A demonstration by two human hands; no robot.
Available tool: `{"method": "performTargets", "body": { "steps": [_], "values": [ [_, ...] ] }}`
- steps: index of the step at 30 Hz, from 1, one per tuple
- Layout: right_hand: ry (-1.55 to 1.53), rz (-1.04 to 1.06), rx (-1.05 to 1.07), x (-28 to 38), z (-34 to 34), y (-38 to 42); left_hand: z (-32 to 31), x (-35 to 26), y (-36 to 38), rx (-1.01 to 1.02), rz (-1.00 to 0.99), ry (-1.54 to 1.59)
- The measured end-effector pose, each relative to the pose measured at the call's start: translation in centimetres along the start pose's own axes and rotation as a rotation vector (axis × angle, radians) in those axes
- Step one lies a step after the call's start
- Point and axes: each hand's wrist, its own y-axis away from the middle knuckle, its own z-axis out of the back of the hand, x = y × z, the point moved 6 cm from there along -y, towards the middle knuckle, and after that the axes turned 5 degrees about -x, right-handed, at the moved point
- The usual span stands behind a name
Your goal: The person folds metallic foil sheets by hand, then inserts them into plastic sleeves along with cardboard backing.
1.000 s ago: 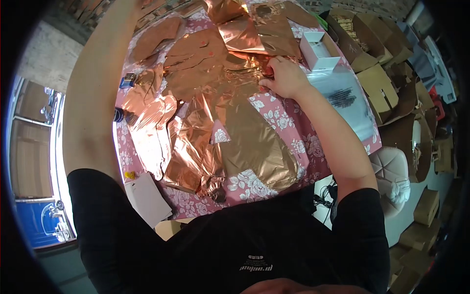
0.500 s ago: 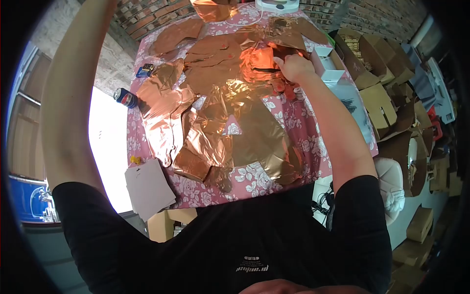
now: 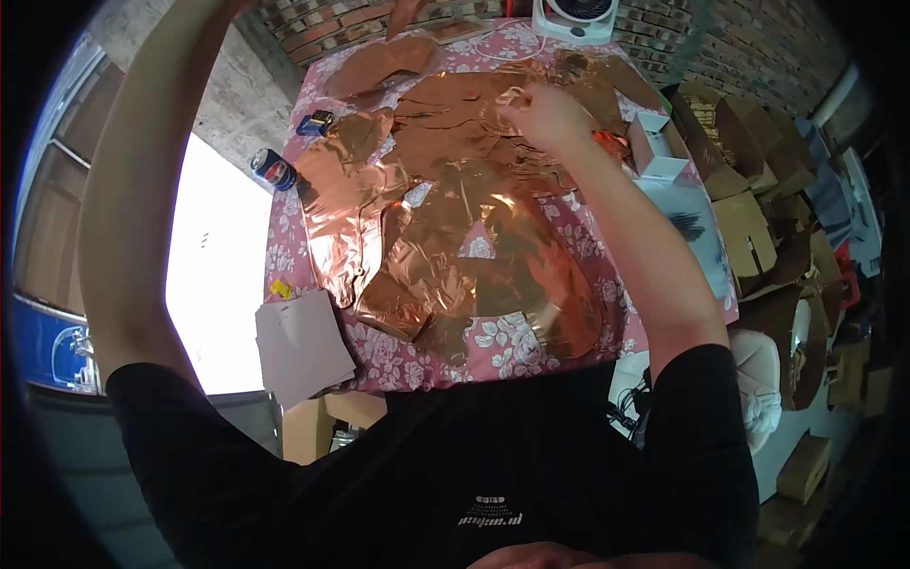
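My right hand [image 3: 548,116] is over the far part of the table, fingers curled together above the copper-coloured foil sheets [image 3: 445,109]. Whatever the fingertips pinch, if anything, is too small to make out. My left forearm [image 3: 142,190] stretches up past the top edge, so the left hand is cut off. More shiny foil pieces [image 3: 332,228] overlap across the middle and left of the table. A large curved foil piece [image 3: 559,294] lies nearer my body. A folded foil block [image 3: 393,305] rests by the front left.
A flowered pink cloth [image 3: 398,365] covers the table. On the left are a soda can [image 3: 273,169], a small blue item [image 3: 315,123] and grey cards [image 3: 301,346]. A white box [image 3: 657,147] and a fan [image 3: 576,19] stand at the far right. Cardboard boxes [image 3: 744,213] crowd the right side.
My right hand has moved up and left from the glowing orange foil. The view has shifted, so the table sits slightly lower and further right. The foil at the top has moved mostly out of view.
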Motion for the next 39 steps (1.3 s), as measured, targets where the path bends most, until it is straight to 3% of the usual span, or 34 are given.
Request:
{"method": "performTargets", "body": {
  "steps": [1,2,4,5,7,11,14,16,17,20,22,24,25,26,28,29,31,33,36,37,39],
  "values": [
    [-0.315,0.006,-0.030,1.8,0.5,1.0,0.4,-1.8,1.8,0.005,-0.026,-0.115],
    [-0.314,0.008,-0.027,2.8,-0.4,1.4,1.0,-3.1,3.3,0.003,-0.022,-0.116],
    [-1.423,-0.136,0.117,4.0,-3.2,2.2,1.8,-3.5,5.5,0.023,0.204,0.060],
    [-1.423,-0.138,0.120,3.8,-3.7,2.9,2.8,-3.0,5.6,0.052,0.088,0.008],
    [-2.007,-0.431,0.625,4.9,-6.4,5.7,4.8,-1.7,6.9,0.090,0.083,0.094],
    [-2.106,-0.248,0.603,4.7,-8.7,8.6,7.1,-0.1,10.7,0.123,0.129,0.185],
    [-2.059,-0.105,0.563,4.4,-9.5,10.2,8.0,1.2,13.7,0.158,0.193,0.254],
    [-1.992,-0.171,0.617,4.3,-9.9,11.5,8.6,4.1,15.0,0.207,0.326,0.323],
    [-1.960,-0.135,0.580,4.7,-9.2,12.7,9.6,7.6,14.9,0.232,0.276,0.235],
    [-1.933,-0.050,0.488,4.2,-6.2,15.9,9.9,10.6,17.5,0.214,0.217,0.193],
    [-1.676,-0.191,0.232,-0.7,-5.6,16.7,9.5,11.8,20.0,0.224,0.360,0.237],
    [-1.571,-0.157,0.138,-1.9,-1.7,17.8,8.8,12.2,22.3,0.396,0.422,0.120],
    [-1.468,-0.119,0.041,-2.1,1.2,17.9,8.4,12.6,23.5,0.379,0.418,0.089],
    [-1.465,-0.126,0.033,-2.0,3.7,17.7,8.0,12.7,24.4,0.259,0.403,0.133],
    [-1.151,0.089,0.193,0.2,8.8,16.6,7.5,13.5,24.0,0.059,0.028,-0.046],
    [-1.020,0.213,0.199,1.5,10.7,15.9,7.0,12.9,23.3,0.062,0.027,-0.037],
    [-0.783,0.358,0.293,5.2,14.2,15.6,5.3,7.1,21.2,0.187,-0.280,0.067],
    [-0.676,0.381,0.379,9.3,16.7,15.3,2.3,-3.1,22.0,0.277,-0.177,0.453],
    [-0.794,0.444,0.664,14.4,18.6,14.2,-2.0,-8.3,21.4,0.790,0.062,0.304],
    [-0.595,0.361,0.701,14.5,19.3,13.7,-3.6,-9.4,21.4,0.966,0.130,0.234],
    [-0.686,0.351,0.730,14.9,19.1,13.8,-4.9,-10.0,21.0,0.965,0.110,0.143]
  ]
}}
